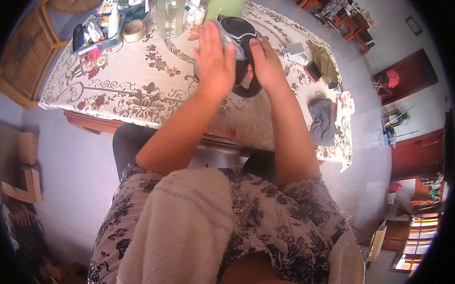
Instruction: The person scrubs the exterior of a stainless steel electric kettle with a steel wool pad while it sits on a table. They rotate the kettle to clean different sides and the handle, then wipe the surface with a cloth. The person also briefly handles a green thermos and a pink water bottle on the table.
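Above the table I see a black rounded thing [240,27] with a pale line along its edge and a black loop hanging below; its kind I cannot make out. My right hand [269,68] grips its right side, thumb on top and the other fingers mostly hidden. On the left side, my left hand [215,61] lies with fingers stretched out and close together. Between that hand and the black thing shows crinkled, shiny clear plastic [232,44]. Both hands are over the patterned tablecloth [114,73].
Behind my hands stand a clear lidded pitcher [170,15] and a green container [224,6]. A tape roll [134,31] sits beside a cluttered tray [98,48] at left. Right are a white box [296,52], a dark phone-like object [313,71] and a grey cloth [322,120].
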Demonstrator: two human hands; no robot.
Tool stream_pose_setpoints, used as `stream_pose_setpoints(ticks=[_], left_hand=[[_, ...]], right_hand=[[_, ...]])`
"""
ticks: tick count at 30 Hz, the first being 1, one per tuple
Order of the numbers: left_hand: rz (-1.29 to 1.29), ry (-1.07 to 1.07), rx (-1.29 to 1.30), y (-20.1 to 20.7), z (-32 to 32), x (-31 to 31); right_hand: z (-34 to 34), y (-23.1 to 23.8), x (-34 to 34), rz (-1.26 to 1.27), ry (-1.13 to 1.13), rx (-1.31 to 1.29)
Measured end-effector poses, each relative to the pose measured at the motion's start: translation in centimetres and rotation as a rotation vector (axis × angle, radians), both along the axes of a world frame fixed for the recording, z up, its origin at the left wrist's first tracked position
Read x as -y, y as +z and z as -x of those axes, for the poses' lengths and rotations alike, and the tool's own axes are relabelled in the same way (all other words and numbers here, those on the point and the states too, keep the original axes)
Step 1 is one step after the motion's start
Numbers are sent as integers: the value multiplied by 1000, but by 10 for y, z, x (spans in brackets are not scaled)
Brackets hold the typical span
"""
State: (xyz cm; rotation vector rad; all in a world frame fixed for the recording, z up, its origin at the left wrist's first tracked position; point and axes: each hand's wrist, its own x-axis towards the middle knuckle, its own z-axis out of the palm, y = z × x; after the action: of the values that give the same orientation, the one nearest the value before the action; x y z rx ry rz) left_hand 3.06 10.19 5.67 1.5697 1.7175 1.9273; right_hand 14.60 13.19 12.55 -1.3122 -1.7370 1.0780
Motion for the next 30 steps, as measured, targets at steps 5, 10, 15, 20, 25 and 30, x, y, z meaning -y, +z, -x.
stream_pose_setpoints(ticks=[5, 10, 15, 20, 25, 30], left_hand=[[87, -270, 329, -34, 60, -41], [-36, 36, -142, -30, -5, 19], [-135, 88, -273, 19, 1, -4], [102, -31, 166, -37, 23, 1], [287, 25, 230, -51, 9, 10], [10, 20, 7, 19, 1, -2]], right_hand=[[7, 5, 4, -49, 6, -41], [4, 5, 5, -13, -32, -36], [4, 3, 6, -23, -5, -56], [8, 7, 12, -28, -76, -47], [9, 7, 10, -7, -49, -36], [7, 4, 6, -33, -24, -48]])
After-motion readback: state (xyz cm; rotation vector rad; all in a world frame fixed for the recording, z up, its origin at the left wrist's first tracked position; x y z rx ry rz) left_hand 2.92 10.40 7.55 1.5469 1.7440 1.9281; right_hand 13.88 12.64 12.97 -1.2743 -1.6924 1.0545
